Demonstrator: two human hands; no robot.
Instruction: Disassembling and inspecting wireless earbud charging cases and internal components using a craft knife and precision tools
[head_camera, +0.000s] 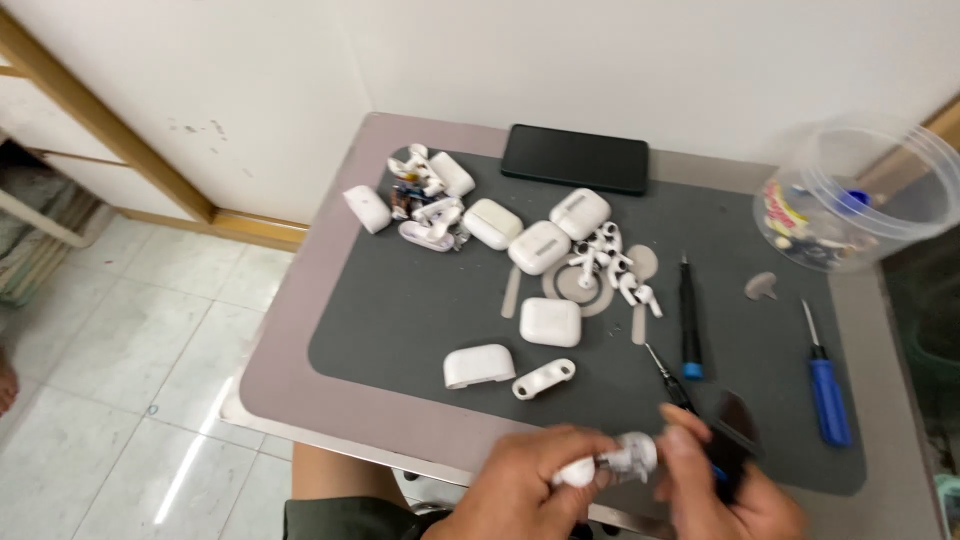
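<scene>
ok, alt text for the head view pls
Two hands, left hand and right hand, hold a small white earbud part over a dark mat scattered with white earbud cases, loose earbuds, screwdrivers and a black phone.

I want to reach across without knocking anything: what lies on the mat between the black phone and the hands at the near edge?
In the head view, between the phone and the hands: white earbud cases, loose earbuds, and two white case shells.

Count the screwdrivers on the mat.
3: a blue-handled screwdriver at the right edge, a black screwdriver with a blue cap mid-mat, and a thin dark screwdriver by the right hand. More may be hidden.
</scene>
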